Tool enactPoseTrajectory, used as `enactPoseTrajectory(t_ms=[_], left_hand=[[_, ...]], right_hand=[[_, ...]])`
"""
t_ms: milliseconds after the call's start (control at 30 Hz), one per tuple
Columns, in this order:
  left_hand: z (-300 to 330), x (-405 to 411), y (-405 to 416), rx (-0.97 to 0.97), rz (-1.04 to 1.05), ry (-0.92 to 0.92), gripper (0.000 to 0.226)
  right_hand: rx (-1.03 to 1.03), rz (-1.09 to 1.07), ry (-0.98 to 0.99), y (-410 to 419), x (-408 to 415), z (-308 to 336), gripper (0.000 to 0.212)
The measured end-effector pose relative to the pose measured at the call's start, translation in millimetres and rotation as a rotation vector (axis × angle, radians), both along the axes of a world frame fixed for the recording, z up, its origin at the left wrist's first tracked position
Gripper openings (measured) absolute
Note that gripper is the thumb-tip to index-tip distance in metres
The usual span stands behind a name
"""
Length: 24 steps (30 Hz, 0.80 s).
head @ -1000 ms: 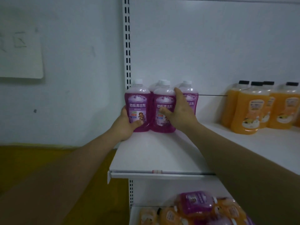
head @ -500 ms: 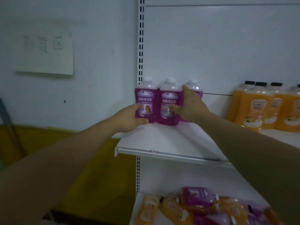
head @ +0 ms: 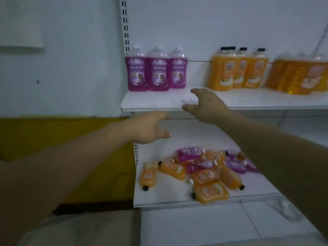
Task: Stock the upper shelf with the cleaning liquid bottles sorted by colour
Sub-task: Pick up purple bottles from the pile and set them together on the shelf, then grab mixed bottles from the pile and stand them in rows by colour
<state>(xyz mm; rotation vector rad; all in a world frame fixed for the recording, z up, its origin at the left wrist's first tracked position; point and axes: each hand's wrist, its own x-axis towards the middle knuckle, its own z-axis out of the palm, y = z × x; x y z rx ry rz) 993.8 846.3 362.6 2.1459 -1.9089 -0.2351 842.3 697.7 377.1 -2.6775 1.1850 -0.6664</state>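
Both hands hang empty, fingers loosely spread: left hand [head: 149,127] below the upper shelf [head: 156,102], right hand [head: 206,103] at its front edge. 3 purple bottles [head: 156,70] stand upright at the shelf's left end, orange bottles [head: 237,68] further right.

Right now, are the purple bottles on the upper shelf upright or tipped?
Upright: the purple bottles stand caps up at the left end of the upper shelf, with neither hand touching them.
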Motion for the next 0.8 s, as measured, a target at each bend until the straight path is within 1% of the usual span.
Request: enactPoseTrajectory(t_ms=[133,167,233,300,367,467,633,800], left_hand=[[-53.5,-18.5,4.8,0.142,-0.018,0.053,0.068],[-66.9,-24.8,5.6,0.166,-0.031,0.097,0.066],[-90.7,-36.8,5.3,0.219,-0.039,0.192,0.054],[-115.9,-45.1,-0.9,0.260,-0.035,0.224,0.048],[-139.2,-50.9,-8.5,0.293,-0.024,0.233,0.056],[-175.8,-57.9,-29.6,0.386,0.031,0.284,0.065],[-227.1,-75.4,-79.6,0.445,0.164,0.416,0.064],[-283.7,-98.7,-133.0,0.467,0.354,0.597,0.066]], right_hand=[[0.082,-0.066,0.065,16.5,-41.3,-32.0,0.073],[0.099,-0.087,0.086,19.3,-51.9,-41.4,0.073],[0.118,-0.117,0.123,19.7,-68.8,-62.9,0.072],[0.153,-0.137,0.152,14.3,-82.0,-84.8,0.071],[0.212,-0.154,0.177,5.7,-92.5,-106.9,0.070],[0.301,-0.163,0.228,-14.9,-104.6,-141.7,0.069],[0.408,-0.111,0.317,-74.5,-120.3,-201.4,0.060],[0.530,-0.021,0.383,-145.6,-116.2,-253.4,0.062]])
